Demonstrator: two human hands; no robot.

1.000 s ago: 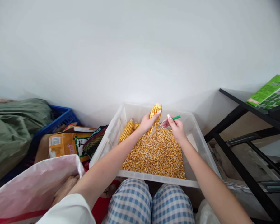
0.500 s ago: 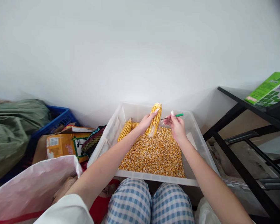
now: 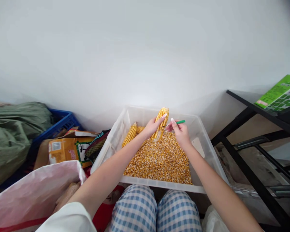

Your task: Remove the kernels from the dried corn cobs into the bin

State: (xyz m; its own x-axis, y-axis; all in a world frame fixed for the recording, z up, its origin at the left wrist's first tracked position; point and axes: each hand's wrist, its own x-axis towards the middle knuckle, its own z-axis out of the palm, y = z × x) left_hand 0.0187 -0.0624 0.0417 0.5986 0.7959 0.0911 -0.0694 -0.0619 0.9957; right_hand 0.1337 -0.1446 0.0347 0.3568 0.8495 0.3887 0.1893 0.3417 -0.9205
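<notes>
My left hand is closed around a yellow corn cob, held tilted above the tub. Its lower end is partly stripped and shows pale core. My right hand grips a thin tool with a green handle; the tool's tip is hidden by the fingers and the cob. Both hands are over a clear plastic tub, whose floor is heaped with loose corn kernels. Whole corn cobs lie at the tub's back left.
Left of the tub are an orange carton, a white bag and a blue crate under green cloth. A black metal frame stands at right, with a green-and-white carton on it. Behind rises a white wall.
My right hand has moved left, bringing the green-handled tool in against the cob. The cob in my left hand has shifted slightly to the right.
</notes>
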